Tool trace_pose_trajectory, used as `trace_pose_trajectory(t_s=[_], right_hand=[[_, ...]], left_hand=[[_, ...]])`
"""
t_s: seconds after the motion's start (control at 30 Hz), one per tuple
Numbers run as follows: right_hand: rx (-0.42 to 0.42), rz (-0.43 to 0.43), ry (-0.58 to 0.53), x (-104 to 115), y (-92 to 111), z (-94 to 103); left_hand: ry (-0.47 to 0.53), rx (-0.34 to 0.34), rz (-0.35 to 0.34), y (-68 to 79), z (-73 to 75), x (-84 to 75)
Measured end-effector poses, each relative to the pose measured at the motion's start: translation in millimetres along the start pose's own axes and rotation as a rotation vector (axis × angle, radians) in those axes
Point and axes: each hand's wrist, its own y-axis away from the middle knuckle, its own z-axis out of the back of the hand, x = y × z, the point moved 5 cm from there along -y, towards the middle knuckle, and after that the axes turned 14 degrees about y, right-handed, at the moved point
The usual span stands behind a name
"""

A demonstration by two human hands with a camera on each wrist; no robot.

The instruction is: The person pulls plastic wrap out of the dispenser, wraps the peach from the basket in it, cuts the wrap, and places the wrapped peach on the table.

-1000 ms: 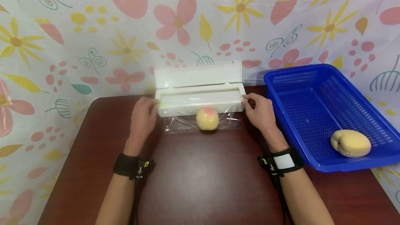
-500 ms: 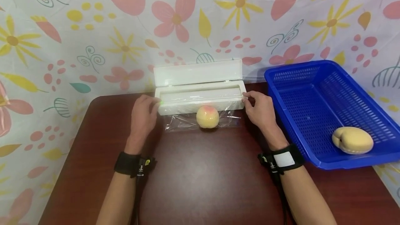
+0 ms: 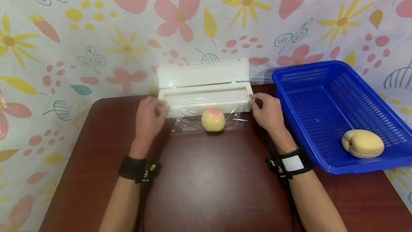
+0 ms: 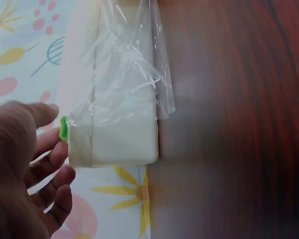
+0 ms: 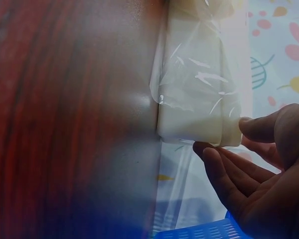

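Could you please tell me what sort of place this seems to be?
Probably an indoor tabletop recording corner: a flower-printed sheet makes the backdrop, a dark wood-grained table stands before it, and black wrist bands trail cables.
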Motion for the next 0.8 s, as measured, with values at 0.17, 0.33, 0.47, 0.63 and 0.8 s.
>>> trace_pose_trajectory(t_s=[0.17, 0.33, 0.47, 0.63, 0.8], right_hand=[[0.015, -0.004, -0.008, 0.4, 0.1, -0.7], [0.005, -0.001, 0.007, 3.4, 0.4, 1.3], [-0.001, -0.006, 0.030, 4.8, 0.3, 1.7], [-0.001, -0.017, 0.035, 4.1, 1.0, 1.2], [-0.020, -0.008, 0.038, 4.4, 0.6, 2.1]], left_hand=[[0.001, -0.006, 0.026, -0.3, -1.1, 3.1], [0.015, -0.012, 0.052, -0.8, -1.1, 4.7], [0.025, 0.002, 0.048, -1.1, -1.8, 1.6], [0.023, 0.032, 0.032, -3.5, -3.0, -2.1], [0.036, 0.052, 0.004, -6.8, -2.7, -5.0]])
